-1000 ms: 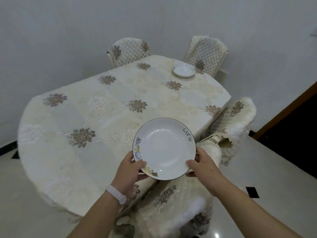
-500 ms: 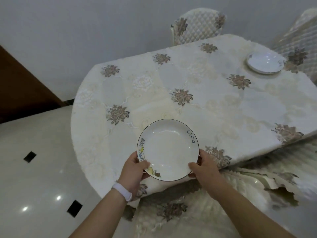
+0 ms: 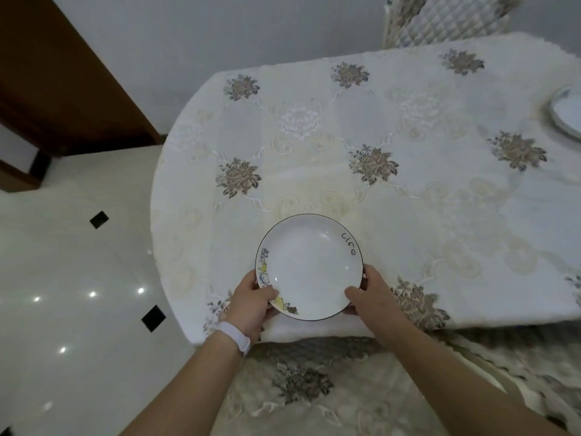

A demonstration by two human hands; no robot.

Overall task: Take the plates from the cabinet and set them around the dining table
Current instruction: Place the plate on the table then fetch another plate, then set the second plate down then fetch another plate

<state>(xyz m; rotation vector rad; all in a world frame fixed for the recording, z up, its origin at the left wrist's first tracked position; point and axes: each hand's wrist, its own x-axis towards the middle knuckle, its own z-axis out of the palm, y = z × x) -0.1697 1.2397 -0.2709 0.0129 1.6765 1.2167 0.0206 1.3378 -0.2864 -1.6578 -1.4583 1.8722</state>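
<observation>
A white plate (image 3: 309,265) with a thin dark rim, small drawings on its left edge and the word "life" on its right is over the near edge of the dining table (image 3: 408,196). My left hand (image 3: 253,302) grips its lower left rim and my right hand (image 3: 372,295) grips its lower right rim. Whether the plate touches the cloth I cannot tell. A second white plate (image 3: 567,111) lies on the table at the far right, cut off by the frame.
The table wears a cream cloth with brown flower motifs. A covered chair (image 3: 301,391) stands right below my arms, another chair (image 3: 440,20) at the far side. Glossy white floor (image 3: 72,278) lies to the left, with a brown wooden panel (image 3: 59,83) beyond.
My view has swung left and closer to the table. The plate, still in both hands, has come down over the table's near edge above the chair.
</observation>
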